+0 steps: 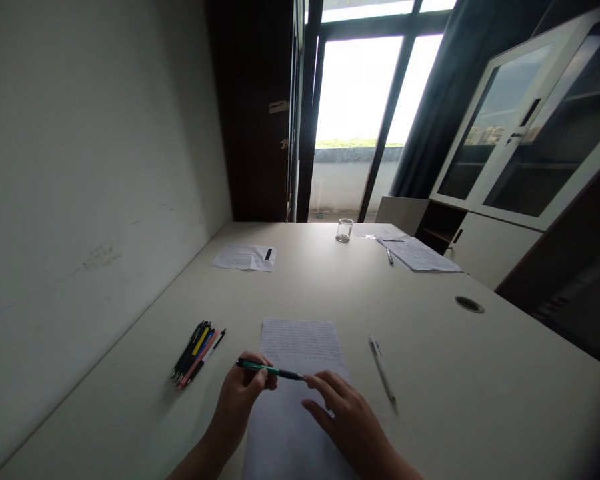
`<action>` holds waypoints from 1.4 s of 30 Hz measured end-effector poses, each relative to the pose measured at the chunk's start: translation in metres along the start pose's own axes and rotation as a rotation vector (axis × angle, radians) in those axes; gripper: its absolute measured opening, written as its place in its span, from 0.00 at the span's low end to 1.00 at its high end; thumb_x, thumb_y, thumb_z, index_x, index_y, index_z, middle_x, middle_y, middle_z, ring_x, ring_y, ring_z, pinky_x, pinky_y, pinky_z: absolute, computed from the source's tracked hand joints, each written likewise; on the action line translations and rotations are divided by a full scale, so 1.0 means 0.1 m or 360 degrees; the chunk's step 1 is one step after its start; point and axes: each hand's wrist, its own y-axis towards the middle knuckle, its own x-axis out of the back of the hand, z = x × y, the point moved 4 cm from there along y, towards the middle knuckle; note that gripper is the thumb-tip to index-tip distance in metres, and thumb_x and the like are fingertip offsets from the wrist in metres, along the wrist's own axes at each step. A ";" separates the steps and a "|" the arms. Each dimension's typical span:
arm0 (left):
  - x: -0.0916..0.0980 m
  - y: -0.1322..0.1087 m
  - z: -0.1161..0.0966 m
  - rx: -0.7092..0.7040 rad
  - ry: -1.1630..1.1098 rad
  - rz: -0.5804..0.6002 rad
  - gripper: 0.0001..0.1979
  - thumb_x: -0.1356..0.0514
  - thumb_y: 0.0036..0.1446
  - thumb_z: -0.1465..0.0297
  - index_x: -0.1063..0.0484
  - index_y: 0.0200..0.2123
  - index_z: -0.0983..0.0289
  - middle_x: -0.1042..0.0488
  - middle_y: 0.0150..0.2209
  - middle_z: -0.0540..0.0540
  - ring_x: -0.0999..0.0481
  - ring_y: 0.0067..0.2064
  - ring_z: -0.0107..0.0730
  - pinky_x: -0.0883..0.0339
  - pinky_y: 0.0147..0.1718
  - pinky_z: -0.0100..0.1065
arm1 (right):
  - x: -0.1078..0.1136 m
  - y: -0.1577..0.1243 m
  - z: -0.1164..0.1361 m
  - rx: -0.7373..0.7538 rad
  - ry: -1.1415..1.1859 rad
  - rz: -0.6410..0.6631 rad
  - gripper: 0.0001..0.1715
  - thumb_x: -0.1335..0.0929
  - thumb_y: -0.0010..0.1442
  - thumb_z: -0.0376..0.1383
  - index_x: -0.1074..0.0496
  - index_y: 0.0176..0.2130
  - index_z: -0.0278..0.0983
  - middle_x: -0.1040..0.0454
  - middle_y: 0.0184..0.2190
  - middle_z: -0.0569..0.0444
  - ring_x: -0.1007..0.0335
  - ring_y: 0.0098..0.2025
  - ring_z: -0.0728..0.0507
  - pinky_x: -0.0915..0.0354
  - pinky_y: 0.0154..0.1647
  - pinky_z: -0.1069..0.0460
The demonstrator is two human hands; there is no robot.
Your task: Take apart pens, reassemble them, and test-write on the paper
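Note:
A green and black pen (pixel 280 372) lies level across the front of me, its clip end in the fingers of my left hand (pixel 244 387). My right hand (pixel 343 403) is by the pen's tip, thumb and fingers apart; the forefinger is touching or nearly touching the tip. Beneath both hands is a sheet of paper (pixel 300 340) with rows of handwriting on its upper part and a blank lower part. To the left sits a bundle of several pens (pixel 197 353), black, yellow, blue and pink. A white pen (pixel 382 370) rests right of the sheet.
The white table (pixel 310 287) meets a wall on the left. Farther back are a crumpled paper (pixel 245 257), a glass jar (pixel 345 230), a stack of papers (pixel 420 255) and another pen (pixel 390 257). A round cable hole (pixel 469 305) is at right, near a white cabinet (pixel 505 247).

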 end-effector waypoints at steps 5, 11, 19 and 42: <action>-0.03 -0.05 -0.01 0.0077 -0.0101 0.0113 0.09 0.36 0.56 0.65 0.30 0.33 0.64 0.26 0.37 0.56 0.22 0.35 0.37 0.27 0.37 0.38 | 0.03 0.02 -0.06 -0.0135 0.0085 -0.0062 0.13 0.37 0.69 0.45 0.30 0.43 0.40 0.25 0.37 0.51 0.26 0.33 0.45 0.31 0.33 0.52; -0.03 -0.06 -0.04 0.0137 -0.0105 0.0312 0.07 0.35 0.56 0.68 0.28 0.33 0.65 0.24 0.39 0.58 0.21 0.38 0.40 0.28 0.39 0.40 | 0.04 0.03 -0.07 -0.0153 0.0240 -0.0050 0.14 0.39 0.69 0.45 0.30 0.47 0.41 0.25 0.38 0.52 0.27 0.33 0.47 0.31 0.36 0.53; 0.03 -0.03 -0.05 0.0045 0.0338 0.0594 0.03 0.38 0.55 0.73 0.28 0.35 0.65 0.23 0.34 0.56 0.23 0.32 0.35 0.29 0.33 0.34 | 0.00 0.02 -0.05 -0.0064 0.0256 -0.0087 0.16 0.40 0.71 0.42 0.29 0.37 0.39 0.27 0.31 0.52 0.29 0.30 0.47 0.33 0.32 0.54; 0.00 -0.09 -0.08 -0.0369 0.1210 0.0758 0.05 0.44 0.64 0.73 0.28 0.37 0.61 0.28 0.35 0.54 0.27 0.36 0.35 0.35 0.37 0.32 | -0.10 -0.03 -0.08 -0.0131 0.0247 0.0164 0.06 0.36 0.68 0.36 0.29 0.38 0.40 0.27 0.34 0.54 0.30 0.32 0.47 0.37 0.35 0.54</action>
